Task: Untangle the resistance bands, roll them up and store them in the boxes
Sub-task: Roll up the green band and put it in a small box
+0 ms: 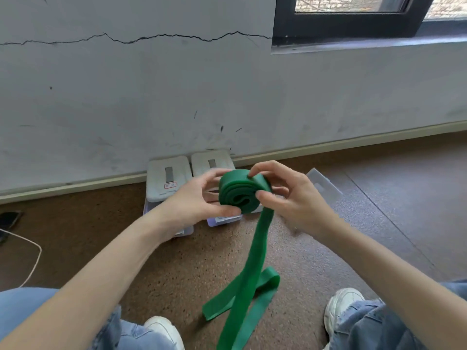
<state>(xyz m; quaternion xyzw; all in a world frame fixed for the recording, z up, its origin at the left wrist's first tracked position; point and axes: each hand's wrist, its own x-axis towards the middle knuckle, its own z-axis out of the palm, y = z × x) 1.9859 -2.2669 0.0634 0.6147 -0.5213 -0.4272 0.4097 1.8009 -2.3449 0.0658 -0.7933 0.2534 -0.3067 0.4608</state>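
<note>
Head view | both hands' fingers (265,195) pinch green band (242,195) roll | two boxes (169,178) lidded - contents hidden

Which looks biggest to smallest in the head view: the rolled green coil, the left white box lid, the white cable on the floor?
1. Left white plastic box lid, though partly hidden by the left hand.
2. Rolled green rubber band coil; nearer the camera, so this order is unsure.
3. Thin white cable, long but slimmest.

Cracked grey wall (126,97), brown speckled floor (177,269), dark-framed window (348,24) top rt.
</note>
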